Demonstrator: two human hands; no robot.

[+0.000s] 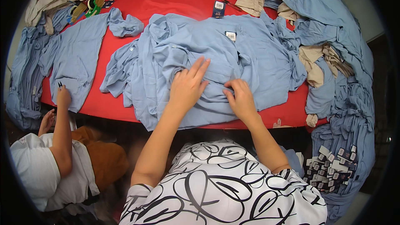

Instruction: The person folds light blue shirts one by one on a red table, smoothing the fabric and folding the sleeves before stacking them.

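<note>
Rumpled light-blue shirt cloth [218,56] lies on the red surface [162,1] beneath both hands, its long axis running left to right; which way any collar points is unclear. The left hand [189,84] rests open; the right hand [241,100] curls against it, grip indiscernible.

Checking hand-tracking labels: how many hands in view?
4: wearer's left hand and right hand, both at the blue cloth; far left, a co-worker's upper hand, gripping a dark-tipped tool, and lower hand. No others show.
</note>
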